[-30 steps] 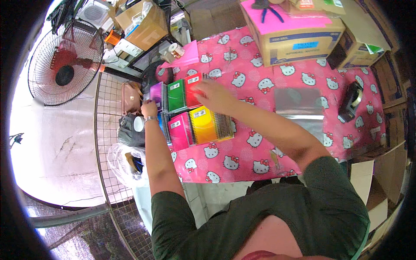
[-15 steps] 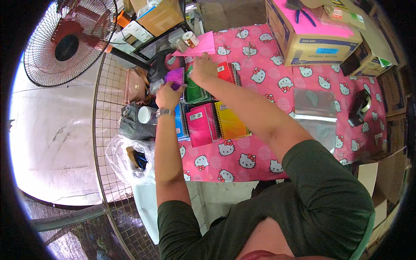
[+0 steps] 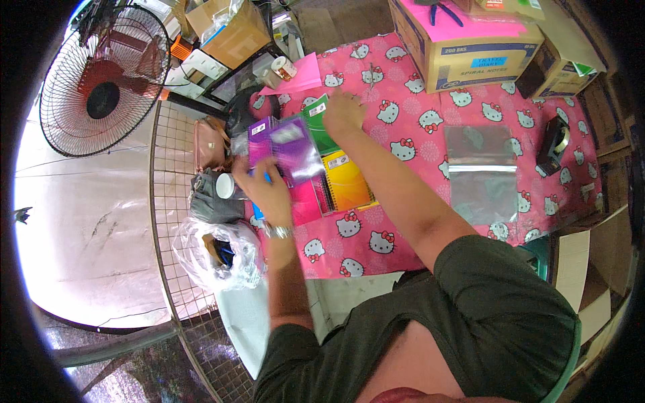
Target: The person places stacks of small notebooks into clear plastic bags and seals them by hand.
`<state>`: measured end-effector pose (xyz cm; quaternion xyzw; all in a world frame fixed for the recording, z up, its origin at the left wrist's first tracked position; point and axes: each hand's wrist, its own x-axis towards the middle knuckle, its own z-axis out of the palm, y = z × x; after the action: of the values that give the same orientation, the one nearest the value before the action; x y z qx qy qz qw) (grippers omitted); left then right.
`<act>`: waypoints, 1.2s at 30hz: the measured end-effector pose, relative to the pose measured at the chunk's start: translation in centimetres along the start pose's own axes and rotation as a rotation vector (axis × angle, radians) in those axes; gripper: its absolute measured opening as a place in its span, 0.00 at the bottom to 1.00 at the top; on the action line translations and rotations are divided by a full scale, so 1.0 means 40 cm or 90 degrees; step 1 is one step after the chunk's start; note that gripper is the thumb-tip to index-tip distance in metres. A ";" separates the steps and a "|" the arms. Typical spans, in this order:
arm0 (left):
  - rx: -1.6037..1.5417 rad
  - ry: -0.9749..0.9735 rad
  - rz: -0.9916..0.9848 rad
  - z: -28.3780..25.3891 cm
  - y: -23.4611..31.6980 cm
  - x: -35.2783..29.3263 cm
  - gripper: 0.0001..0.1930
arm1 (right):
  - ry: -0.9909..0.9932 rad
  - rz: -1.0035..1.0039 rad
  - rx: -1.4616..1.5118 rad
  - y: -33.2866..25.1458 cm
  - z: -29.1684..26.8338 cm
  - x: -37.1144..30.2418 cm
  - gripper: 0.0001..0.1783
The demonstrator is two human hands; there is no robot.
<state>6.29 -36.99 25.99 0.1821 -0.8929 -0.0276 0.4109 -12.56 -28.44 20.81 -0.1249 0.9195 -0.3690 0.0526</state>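
Note:
My left hand point(image 3: 267, 191), blurred by motion, is over the left side of the spiral notebooks. Its fingers are too smeared to show their grip. Beside its thumb a purple notebook point(image 3: 295, 151), also blurred, lies tilted across the others. Another purple notebook point(image 3: 259, 138) is behind that hand, and a bit of blue shows between its fingers. My right hand point(image 3: 344, 117) is curled beside the green notebook point(image 3: 319, 127); what its fingers hold is hidden. Nearer me are a pink notebook point(image 3: 306, 201) and a yellow one point(image 3: 347, 181).
Clear plastic sleeves point(image 3: 482, 174) and a tape dispenser point(image 3: 555, 146) are on the pink tablecloth point(image 3: 410, 185) to the right. Cardboard boxes point(image 3: 480, 64) stand at the far right. A plastic bag point(image 3: 222, 252), a white-lidded jar point(image 3: 226, 185) and a fan point(image 3: 103, 80) are left.
My left hand has moved toward me, and a purple notebook has shifted right across the stacks. My right hand has moved to the right, covering where the red notebook was.

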 end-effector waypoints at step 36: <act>-0.357 -0.332 -0.368 0.000 0.271 -0.826 0.09 | -0.270 -0.067 0.378 0.647 -0.475 -0.340 0.30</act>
<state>22.70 -15.38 4.23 0.2920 -0.8374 -0.4248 0.1818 -8.00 5.89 16.68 -0.2251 0.7334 -0.5879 0.2567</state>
